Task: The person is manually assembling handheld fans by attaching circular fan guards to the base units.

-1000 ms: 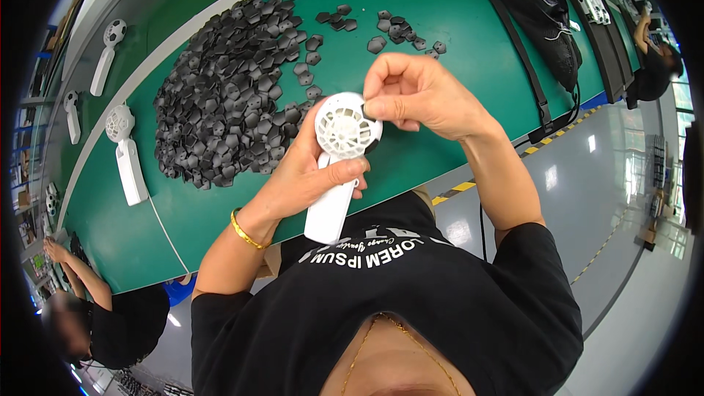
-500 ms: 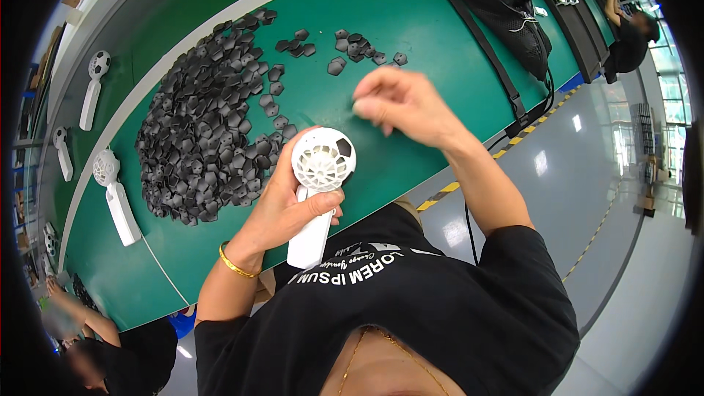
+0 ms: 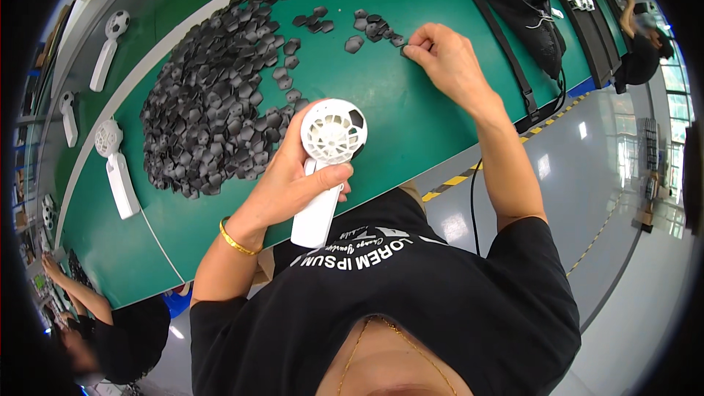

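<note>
A white handheld fan [image 3: 314,209] with a round, ball-patterned head is wrapped in my left hand [image 3: 282,189], thumb across the top of the handle. Its open grille faces up, and dark panels show at the head's right edge. My right hand [image 3: 456,67] reaches out over the table, thumb and forefinger pinched on a small black pentagon piece [image 3: 404,50], mostly hidden by the fingertips. Just left of those fingers lies a small cluster of black pentagon pieces [image 3: 375,30]. A large heap of such pieces [image 3: 213,103] spreads left of the fan.
Another white fan [image 3: 122,183] lies on the green table [image 3: 396,114] at the left, with two more beyond the pale rail [image 3: 172,29]. A black bag [image 3: 517,11] with a strap rests at the far right. Other people work at the lower left and upper right.
My right hand has moved away to the right and closed on a pentagon piece at the cluster's edge. The fan stays in my left hand, its head turned slightly.
</note>
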The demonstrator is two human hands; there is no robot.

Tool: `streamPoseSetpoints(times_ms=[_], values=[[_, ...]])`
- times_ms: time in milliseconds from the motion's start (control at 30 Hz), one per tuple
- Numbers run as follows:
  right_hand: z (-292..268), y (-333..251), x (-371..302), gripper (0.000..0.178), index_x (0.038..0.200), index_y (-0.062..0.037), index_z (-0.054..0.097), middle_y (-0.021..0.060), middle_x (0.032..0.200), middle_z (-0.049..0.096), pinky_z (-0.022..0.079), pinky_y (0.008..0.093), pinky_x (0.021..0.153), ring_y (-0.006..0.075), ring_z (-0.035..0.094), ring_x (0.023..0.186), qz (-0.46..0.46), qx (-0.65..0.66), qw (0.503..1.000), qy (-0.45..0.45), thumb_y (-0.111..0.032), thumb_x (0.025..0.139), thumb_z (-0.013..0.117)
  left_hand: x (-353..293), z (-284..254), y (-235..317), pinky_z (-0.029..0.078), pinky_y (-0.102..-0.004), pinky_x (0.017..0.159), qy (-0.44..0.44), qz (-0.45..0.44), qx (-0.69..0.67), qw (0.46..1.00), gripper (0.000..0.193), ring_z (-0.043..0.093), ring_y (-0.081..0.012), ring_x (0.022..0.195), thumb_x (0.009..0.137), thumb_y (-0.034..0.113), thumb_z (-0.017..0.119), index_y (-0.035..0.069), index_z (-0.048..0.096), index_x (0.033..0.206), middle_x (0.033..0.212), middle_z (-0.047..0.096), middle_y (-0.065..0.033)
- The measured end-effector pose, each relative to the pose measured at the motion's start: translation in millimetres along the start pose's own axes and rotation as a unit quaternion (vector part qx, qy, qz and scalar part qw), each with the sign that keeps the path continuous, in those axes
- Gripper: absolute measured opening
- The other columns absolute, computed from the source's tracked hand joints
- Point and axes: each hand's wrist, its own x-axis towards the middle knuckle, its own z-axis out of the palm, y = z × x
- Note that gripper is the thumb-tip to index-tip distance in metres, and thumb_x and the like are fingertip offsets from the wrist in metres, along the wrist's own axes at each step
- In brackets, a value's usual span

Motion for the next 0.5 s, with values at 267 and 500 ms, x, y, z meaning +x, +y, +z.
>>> streamPoseSetpoints(times_ms=[267,500], values=[[-22,-57,-28,0.013,0.095,-0.0002,0.063,0.0008,0.072,0.060,0.043,0.0209,0.050,0.0057,0.055,0.061,0.086,0.351,0.911,-0.196,-0.011,0.088,0.066,-1,2,5,0.057,-0.0304,0.063,0.002,-0.017,-0.021,1.000,0.077,0.064,-0.0151,0.076,0.085,0.014,0.071,0.005,0.021,0.143,0.112,0.055,-0.0116],[-19,-64,-35,0.012,0.091,0.0005,0.062,0.0016,0.072,0.058,0.041,0.0193,0.045,0.0061,0.053,0.057,0.049,0.493,0.829,-0.258,-0.011,0.091,0.063,-2,6,7,0.057,-0.0324,0.067,0.001,-0.011,0.003,1.000,0.077,0.064,-0.0166,0.080,0.085,0.014,0.072,0.005,0.022,0.143,0.115,0.055,-0.0119]])
